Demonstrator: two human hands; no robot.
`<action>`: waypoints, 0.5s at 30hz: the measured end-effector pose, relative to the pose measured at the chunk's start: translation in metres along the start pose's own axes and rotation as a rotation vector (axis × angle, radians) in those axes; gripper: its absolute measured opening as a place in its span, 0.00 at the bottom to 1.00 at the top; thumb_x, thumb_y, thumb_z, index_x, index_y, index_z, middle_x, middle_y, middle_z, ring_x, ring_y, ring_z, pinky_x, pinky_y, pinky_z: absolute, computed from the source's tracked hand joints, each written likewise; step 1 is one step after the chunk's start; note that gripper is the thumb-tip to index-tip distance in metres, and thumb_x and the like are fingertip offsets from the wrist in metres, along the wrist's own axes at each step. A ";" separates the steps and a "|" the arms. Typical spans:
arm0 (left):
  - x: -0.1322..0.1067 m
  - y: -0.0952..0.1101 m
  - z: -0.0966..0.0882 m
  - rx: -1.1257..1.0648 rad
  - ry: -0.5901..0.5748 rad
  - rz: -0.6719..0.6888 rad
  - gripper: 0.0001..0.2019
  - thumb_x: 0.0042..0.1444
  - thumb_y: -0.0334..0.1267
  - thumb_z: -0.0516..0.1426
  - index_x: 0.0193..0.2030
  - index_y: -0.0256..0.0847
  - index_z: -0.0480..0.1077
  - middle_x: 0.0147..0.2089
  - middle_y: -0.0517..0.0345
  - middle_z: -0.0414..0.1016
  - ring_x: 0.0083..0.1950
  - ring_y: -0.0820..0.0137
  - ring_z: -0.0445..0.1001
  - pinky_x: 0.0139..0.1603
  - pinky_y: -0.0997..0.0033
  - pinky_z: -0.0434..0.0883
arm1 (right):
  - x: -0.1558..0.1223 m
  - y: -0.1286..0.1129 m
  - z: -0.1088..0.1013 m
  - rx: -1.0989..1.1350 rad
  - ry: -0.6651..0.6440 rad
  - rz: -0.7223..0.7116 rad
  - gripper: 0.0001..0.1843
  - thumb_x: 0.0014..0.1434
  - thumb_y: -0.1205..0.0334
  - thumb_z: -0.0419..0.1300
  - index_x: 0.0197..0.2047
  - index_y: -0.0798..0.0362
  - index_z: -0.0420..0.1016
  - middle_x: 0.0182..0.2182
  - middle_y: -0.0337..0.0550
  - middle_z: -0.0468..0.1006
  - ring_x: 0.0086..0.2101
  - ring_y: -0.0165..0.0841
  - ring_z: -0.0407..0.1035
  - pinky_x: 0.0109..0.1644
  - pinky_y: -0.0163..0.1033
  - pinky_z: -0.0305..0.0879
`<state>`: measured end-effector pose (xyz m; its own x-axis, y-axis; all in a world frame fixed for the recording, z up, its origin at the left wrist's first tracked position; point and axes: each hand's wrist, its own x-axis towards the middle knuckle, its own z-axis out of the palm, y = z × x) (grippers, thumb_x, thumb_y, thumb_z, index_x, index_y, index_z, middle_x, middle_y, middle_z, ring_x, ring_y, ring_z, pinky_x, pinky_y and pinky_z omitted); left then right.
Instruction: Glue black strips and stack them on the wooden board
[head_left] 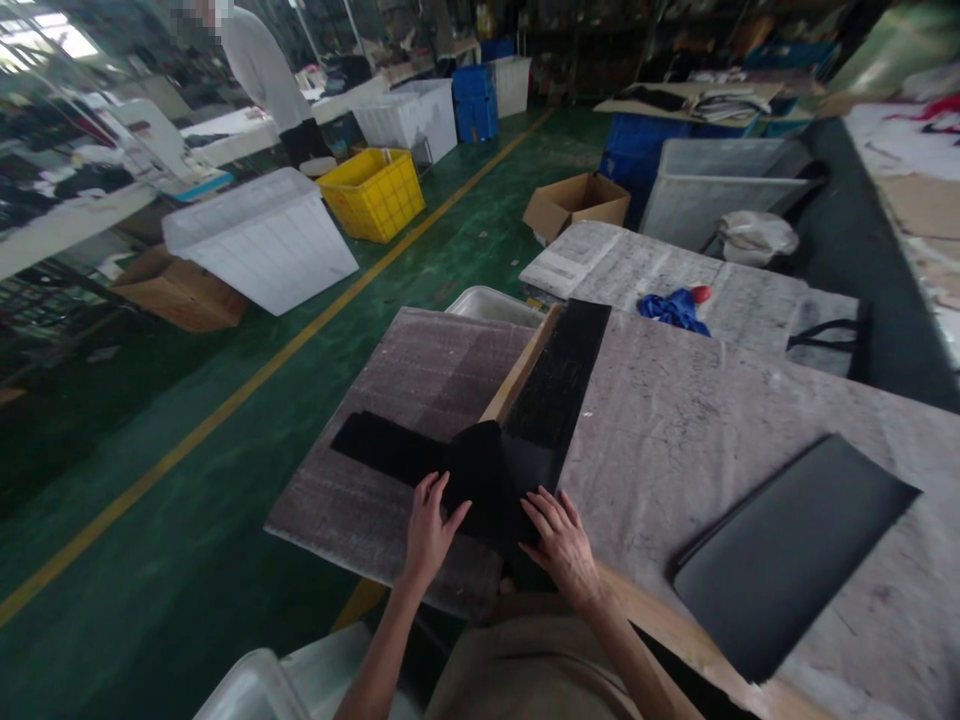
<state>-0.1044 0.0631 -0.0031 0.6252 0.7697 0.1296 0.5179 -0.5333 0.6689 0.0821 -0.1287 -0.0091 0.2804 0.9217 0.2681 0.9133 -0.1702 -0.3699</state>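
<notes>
At the near end of the black board (564, 365), which points away from the person, the black sheet (491, 480) lies between the left grip (428, 532), thumb parted, and flatter right grip (562, 542), both touching it, any pinch unclear.

Two hands (426, 532), one co-worker (262, 62), one yellow crate (384, 203).

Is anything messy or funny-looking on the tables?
Maybe the blue bundle: it lies crumpled beside a red thing on the far board, while the black stack lies flat.
</notes>
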 end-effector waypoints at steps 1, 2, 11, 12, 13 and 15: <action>-0.004 -0.004 0.002 -0.035 0.033 -0.036 0.26 0.65 0.52 0.55 0.64 0.41 0.62 0.61 0.41 0.63 0.64 0.53 0.66 0.63 0.45 0.69 | 0.000 0.000 0.001 0.001 0.003 0.004 0.26 0.63 0.57 0.61 0.63 0.50 0.67 0.60 0.46 0.73 0.63 0.42 0.63 0.69 0.54 0.55; -0.008 -0.007 0.004 -0.072 0.060 -0.071 0.26 0.64 0.53 0.55 0.63 0.41 0.63 0.58 0.42 0.65 0.62 0.54 0.68 0.62 0.46 0.69 | 0.000 0.000 0.001 0.002 0.006 0.007 0.25 0.63 0.58 0.61 0.63 0.51 0.68 0.60 0.46 0.74 0.63 0.42 0.63 0.69 0.54 0.55; -0.010 -0.015 0.021 -0.457 0.102 -0.435 0.30 0.55 0.63 0.59 0.52 0.39 0.73 0.49 0.46 0.78 0.50 0.58 0.78 0.51 0.59 0.74 | -0.002 -0.001 0.002 0.036 0.003 0.020 0.26 0.62 0.64 0.60 0.63 0.51 0.68 0.60 0.47 0.73 0.64 0.43 0.62 0.69 0.56 0.55; -0.006 -0.014 0.021 -0.496 0.103 -0.478 0.29 0.55 0.64 0.58 0.49 0.39 0.74 0.46 0.47 0.79 0.48 0.59 0.78 0.50 0.61 0.74 | -0.002 -0.001 0.002 0.039 0.003 0.016 0.26 0.62 0.64 0.60 0.63 0.51 0.67 0.60 0.47 0.73 0.64 0.43 0.62 0.69 0.56 0.55; -0.002 -0.012 0.022 -0.531 0.108 -0.519 0.29 0.55 0.64 0.58 0.46 0.38 0.75 0.43 0.48 0.79 0.46 0.60 0.78 0.48 0.62 0.74 | -0.002 0.000 0.002 0.041 0.003 0.014 0.26 0.62 0.64 0.60 0.64 0.51 0.67 0.61 0.47 0.72 0.64 0.43 0.61 0.69 0.57 0.55; 0.004 -0.009 0.023 -0.598 0.129 -0.594 0.29 0.54 0.65 0.58 0.41 0.37 0.76 0.38 0.50 0.79 0.42 0.61 0.78 0.45 0.64 0.73 | -0.002 0.000 0.002 0.043 0.001 0.011 0.27 0.61 0.65 0.59 0.64 0.51 0.67 0.61 0.47 0.72 0.64 0.43 0.61 0.69 0.57 0.55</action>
<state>-0.0932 0.0636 -0.0254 0.2567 0.9164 -0.3071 0.3205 0.2190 0.9216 0.0810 -0.1299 -0.0113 0.2905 0.9196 0.2647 0.8968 -0.1651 -0.4106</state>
